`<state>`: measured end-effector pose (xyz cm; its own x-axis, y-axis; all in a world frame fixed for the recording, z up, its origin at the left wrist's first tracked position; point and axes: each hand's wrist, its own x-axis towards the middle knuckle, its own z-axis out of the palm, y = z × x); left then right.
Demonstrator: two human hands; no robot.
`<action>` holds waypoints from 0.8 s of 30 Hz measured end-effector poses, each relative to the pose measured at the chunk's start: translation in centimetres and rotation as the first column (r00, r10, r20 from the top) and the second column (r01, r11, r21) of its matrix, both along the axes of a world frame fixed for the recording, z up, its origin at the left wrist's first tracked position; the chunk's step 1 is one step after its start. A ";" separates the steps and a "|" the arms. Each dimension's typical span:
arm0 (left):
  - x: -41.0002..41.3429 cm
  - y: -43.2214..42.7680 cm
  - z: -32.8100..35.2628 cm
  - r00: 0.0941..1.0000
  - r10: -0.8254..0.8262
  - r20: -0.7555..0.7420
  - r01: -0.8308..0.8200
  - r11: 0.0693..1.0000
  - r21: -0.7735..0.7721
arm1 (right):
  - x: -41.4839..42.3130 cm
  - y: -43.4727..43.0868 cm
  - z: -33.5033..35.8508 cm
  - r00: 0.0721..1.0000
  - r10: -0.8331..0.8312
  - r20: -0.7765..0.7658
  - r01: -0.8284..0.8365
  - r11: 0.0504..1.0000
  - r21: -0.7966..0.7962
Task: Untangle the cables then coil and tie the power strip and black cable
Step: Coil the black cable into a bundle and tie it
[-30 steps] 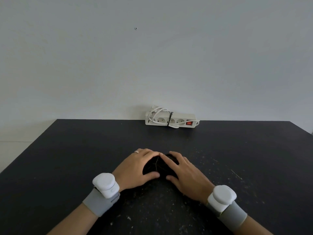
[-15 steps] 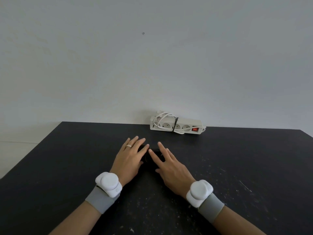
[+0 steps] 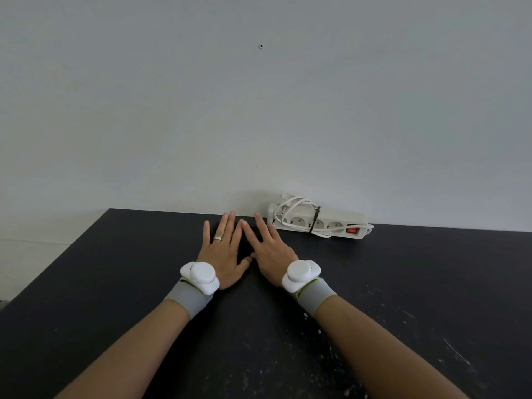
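Where the black cable (image 3: 244,246) lies: on the table (image 3: 115,283) near its far edge, under and between the left hand (image 3: 224,251) and the right hand (image 3: 270,249); only one dark patch shows in the gap between them, hard to tell from the black top, so its loops cannot be counted.
left grip: spread, palm down, four fingers straight and laid flat over the cable, thumb pointing toward the other hand.
right grip: spread likewise, palm down, fingers straight and flat, nothing pinched.
hands together: two, angled inward so the forefingers come close at the tips and the thumbs close at the near side.
power strip (image 3: 342,216): one, white, lying at the table's far edge against the wall (image 3: 259,125), just beside the right hand; whether a finger touches it cannot be told.
sockets: three in view along its top.
red switch (image 3: 351,230): one, at the strip's right end.
white cord (image 3: 290,204): one, looped over the strip.
black tie (image 3: 315,218): one, wrapped round strip and cord together.
ring (image 3: 218,238): one, on the left hand.
white wrist units (image 3: 200,276): two, one per wrist, each on a grey band.
table surface: black, flecked with pale specks toward the near side.
wall mark: one small dark spot high up.
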<state>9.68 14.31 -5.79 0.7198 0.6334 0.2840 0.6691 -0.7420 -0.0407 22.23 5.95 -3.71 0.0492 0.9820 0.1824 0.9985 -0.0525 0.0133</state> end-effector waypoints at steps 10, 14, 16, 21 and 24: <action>2.0 4.5 -1.1 0.995 0.098 0.026 -0.096 0.993 -0.061 | 0.3 4.6 0.0 0.996 -0.065 -0.069 0.062 0.997 -0.044; 2.2 5.6 -1.3 0.994 0.097 0.049 -0.094 0.993 -0.072 | 0.6 6.0 -0.6 0.987 -0.078 -0.144 0.077 0.997 -0.018; 2.3 6.0 -1.3 0.995 0.090 0.052 -0.086 0.993 -0.077 | 0.7 6.5 -1.0 0.980 -0.076 -0.184 0.077 0.997 -0.003; 2.2 5.9 -1.2 0.994 0.095 0.050 -0.092 0.994 -0.067 | 1.1 6.5 -1.2 0.974 -0.062 -0.217 0.077 0.995 0.062; 1.8 4.9 -0.7 0.990 0.107 0.091 -0.103 0.993 -0.056 | 0.8 5.8 -0.7 0.970 -0.051 -0.236 0.074 0.993 0.088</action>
